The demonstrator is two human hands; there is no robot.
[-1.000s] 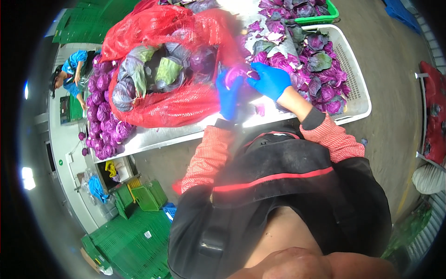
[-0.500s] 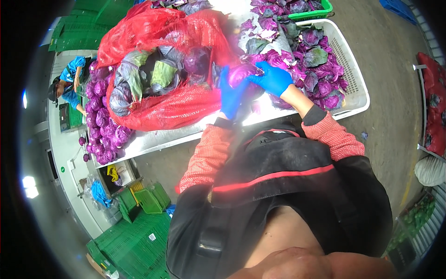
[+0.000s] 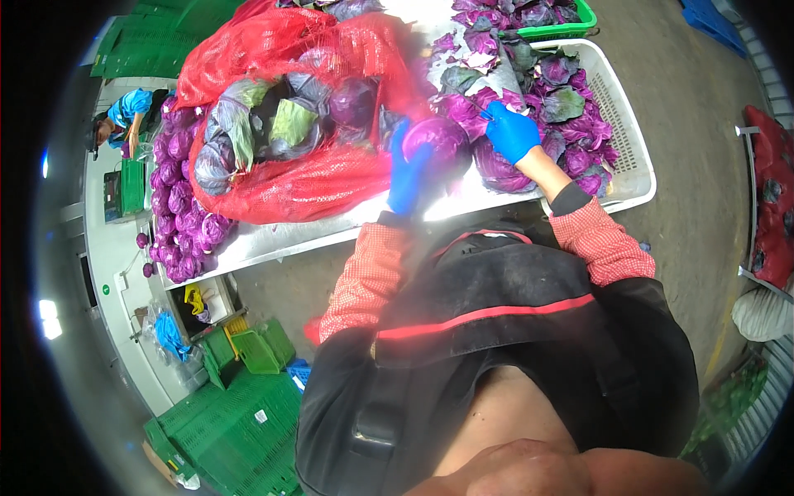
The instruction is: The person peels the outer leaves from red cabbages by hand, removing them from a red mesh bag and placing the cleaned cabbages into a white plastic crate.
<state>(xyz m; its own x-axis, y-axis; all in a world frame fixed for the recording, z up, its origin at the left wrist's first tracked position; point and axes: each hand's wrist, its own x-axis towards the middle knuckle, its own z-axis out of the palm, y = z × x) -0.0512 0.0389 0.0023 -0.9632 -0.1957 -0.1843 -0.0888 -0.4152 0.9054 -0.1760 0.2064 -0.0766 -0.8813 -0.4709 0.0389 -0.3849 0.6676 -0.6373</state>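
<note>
A round purple cabbage (image 3: 445, 142) rests against my gloved left hand (image 3: 406, 175), whose fingers curl round its left side at the table's near edge. Glare blurs that hand a little. To the right of the cabbage, my gloved right hand (image 3: 513, 135) is closed on a thin, dark, knife-like tool (image 3: 478, 107) pointing up and left; most of it is hidden in the fist. Just below the right hand lies a purple cabbage or a curled leaf (image 3: 499, 169). Loose purple leaves (image 3: 460, 116) are behind the held cabbage.
An open red mesh sack (image 3: 322, 194) of untrimmed cabbages lies left on the white table (image 3: 285, 241). Peeled cabbages (image 3: 184, 198) pile at the left end, where a co-worker (image 3: 128, 116) stands. A white crate (image 3: 635, 157) of leaves sits right, a green crate (image 3: 585, 18) behind.
My right hand has drawn away from the cabbage, to the right and slightly nearer. The left hand stays on the cabbage, which now shows more fully. The co-worker's arms have shifted.
</note>
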